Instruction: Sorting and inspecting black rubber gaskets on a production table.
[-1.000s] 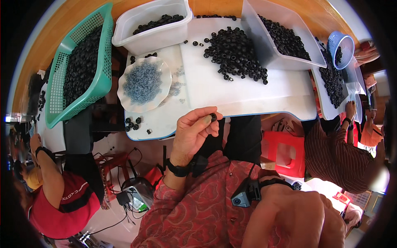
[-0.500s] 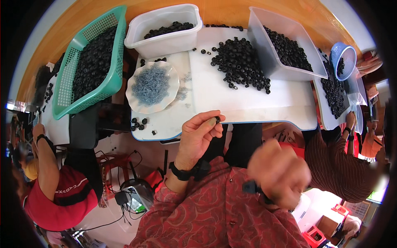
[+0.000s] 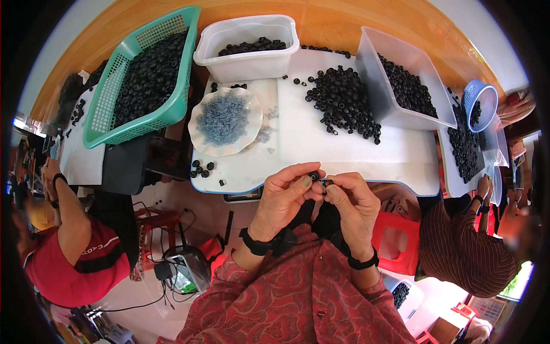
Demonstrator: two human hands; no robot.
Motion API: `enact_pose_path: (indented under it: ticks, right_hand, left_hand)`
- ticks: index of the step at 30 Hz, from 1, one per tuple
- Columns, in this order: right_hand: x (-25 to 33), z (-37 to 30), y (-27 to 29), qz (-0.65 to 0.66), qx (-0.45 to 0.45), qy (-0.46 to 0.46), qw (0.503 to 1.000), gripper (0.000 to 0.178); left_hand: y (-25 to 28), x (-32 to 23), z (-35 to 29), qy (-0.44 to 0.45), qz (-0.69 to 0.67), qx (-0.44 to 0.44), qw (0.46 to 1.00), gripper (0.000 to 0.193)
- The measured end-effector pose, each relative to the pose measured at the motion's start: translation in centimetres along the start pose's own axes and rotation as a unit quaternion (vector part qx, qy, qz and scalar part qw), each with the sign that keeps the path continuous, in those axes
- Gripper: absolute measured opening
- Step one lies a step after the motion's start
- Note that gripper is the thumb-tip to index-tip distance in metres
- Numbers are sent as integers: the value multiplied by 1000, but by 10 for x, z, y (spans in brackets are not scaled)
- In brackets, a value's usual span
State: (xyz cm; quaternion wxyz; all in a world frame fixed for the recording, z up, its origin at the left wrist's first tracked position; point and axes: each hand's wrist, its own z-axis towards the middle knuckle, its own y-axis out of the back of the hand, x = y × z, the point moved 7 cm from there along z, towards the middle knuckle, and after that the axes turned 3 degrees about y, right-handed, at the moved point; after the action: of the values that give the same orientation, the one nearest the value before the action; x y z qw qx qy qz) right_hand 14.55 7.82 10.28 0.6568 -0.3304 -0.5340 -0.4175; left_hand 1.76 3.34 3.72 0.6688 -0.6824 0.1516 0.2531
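Note:
My left hand [image 3: 279,202] is closed, pinching a small round black plastic part [image 3: 313,176] with a hole in it between thumb and forefinger. Close beside it, my right hand [image 3: 356,211] grips another small black piece [image 3: 326,183] by the fingertips. The two pieces are nearly side by side, just off the table's near edge; whether they touch is hard to see. Beyond my hands, a loose pile of similar black parts [image 3: 344,103] lies on the white table [image 3: 366,152]. A scalloped white plate [image 3: 252,135] with many tiny grey-blue pieces [image 3: 223,120] sits left of the pile.
At the back stand a green mesh basket [image 3: 184,94], a white tub [image 3: 246,67] and a clear bin [image 3: 401,117], all holding black parts. A blue basket [image 3: 471,94] is at the far right. Co-workers sit left and right; a red stool [image 3: 395,255] is near my right arm.
My right hand has come up from beside my body to meet my left hand, and now holds a small black piece. My left hand keeps its pinch. The view has shifted slightly.

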Motion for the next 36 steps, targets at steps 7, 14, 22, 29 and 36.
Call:
enact_pose_path:
  ticks: [7,14,22,29,36]
  right_hand:
    - [-2,1,-4,17,1,2,1000,12]
    - [-3,0,-8,-14,5,7,1000,12]
    - [0,2,-10,-34,0,34,999,11]
    - [0,2,-12,-45,2,42,998,12]
    - [1,1,-14,-86,6,47,995,12]
  left_hand:
    - [3,2,-2,1,-21,12,1000,27]
    - [3,-1,-4,-5,-25,2,1000,27]
    - [0,-3,-4,-4,7,-4,1000,26]
    - [0,-5,-5,-10,27,-2,1000,25]
    - [1,-8,-5,-19,43,-4,999,25]
